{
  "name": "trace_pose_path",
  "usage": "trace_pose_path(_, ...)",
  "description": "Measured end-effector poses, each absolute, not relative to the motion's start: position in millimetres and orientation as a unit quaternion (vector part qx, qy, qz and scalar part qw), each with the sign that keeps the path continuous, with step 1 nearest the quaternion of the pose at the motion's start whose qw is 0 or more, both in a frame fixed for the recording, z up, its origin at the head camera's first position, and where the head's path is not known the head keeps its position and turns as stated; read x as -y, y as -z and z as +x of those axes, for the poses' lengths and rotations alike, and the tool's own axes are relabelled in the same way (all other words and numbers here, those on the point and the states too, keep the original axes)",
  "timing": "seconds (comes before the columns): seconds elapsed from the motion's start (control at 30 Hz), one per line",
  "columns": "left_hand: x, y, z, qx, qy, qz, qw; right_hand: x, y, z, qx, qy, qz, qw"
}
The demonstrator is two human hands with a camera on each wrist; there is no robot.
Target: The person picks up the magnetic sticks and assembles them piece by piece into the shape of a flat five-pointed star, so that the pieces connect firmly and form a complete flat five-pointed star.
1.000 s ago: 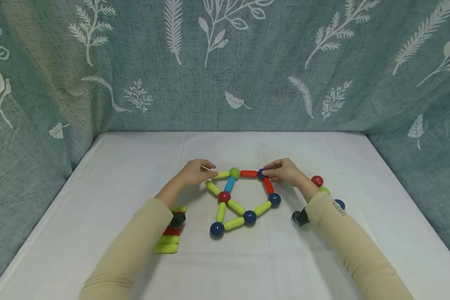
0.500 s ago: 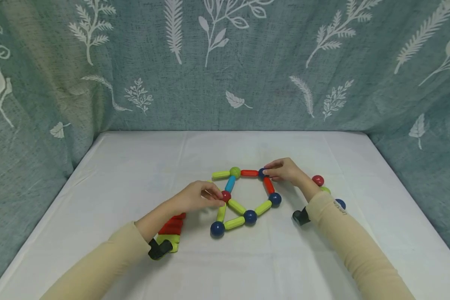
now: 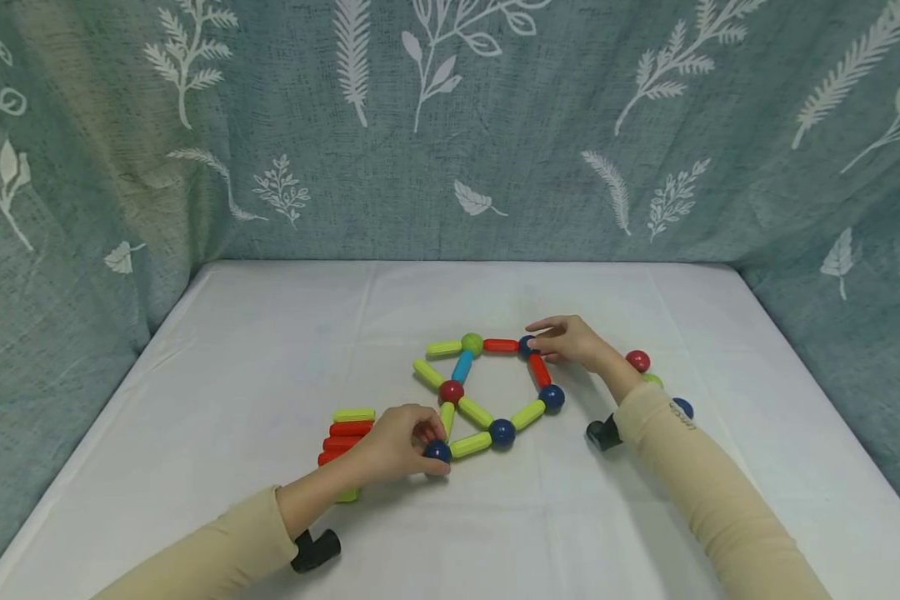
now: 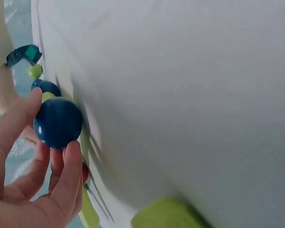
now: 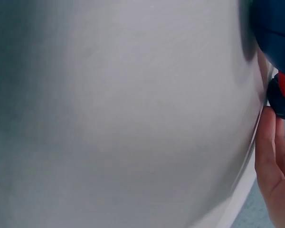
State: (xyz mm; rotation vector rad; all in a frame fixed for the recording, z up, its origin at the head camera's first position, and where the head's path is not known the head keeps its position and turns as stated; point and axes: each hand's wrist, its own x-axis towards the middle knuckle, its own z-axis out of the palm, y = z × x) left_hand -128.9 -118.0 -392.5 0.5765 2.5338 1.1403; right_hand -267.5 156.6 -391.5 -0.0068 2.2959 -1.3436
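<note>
The left hand has moved toward the person, from the far left stick by way of the red ball to the near blue ball, while the right hand has stayed at the far blue ball. The left hand grips the near blue ball, its thumb on one side and curled fingers on the other. The right hand holds the far blue ball with its fingertips. Both balls belong to a flat frame of balls and sticks lying mid-table. Along its far edge a red stick joins the far blue ball to a green ball; a blue stick runs from there to the red ball. Another red stick leads down to the right blue ball, and yellow-green sticks make up the lower sides, meeting at the middle blue ball. Two more such sticks point left, one from the green ball, one from the red; their left ends are apart. Beside the left forearm lies a row of loose sticks, red and yellow-green. Near the right forearm lie loose balls, a red one and, partly hidden, a green and a blue. The white table meets a leafy curtain behind.
</note>
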Motion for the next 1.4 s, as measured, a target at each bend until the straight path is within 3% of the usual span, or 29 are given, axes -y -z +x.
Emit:
trace_pose_path(0.4,123,390,-130,-0.895,-0.401,0.137,0.136,-163,393,-261,-0.856,0.455,0.002,0.245)
trace_pose_path(0.8,147,392,-166,-0.914,-0.381,0.096,0.103,-184,392,-232,-0.855,0.457,0.006,0.246)
trace_pose_path(1.4,155,384,-214,-0.910,-0.393,0.057,0.119,-181,393,-190,-0.836,0.453,-0.033,0.307)
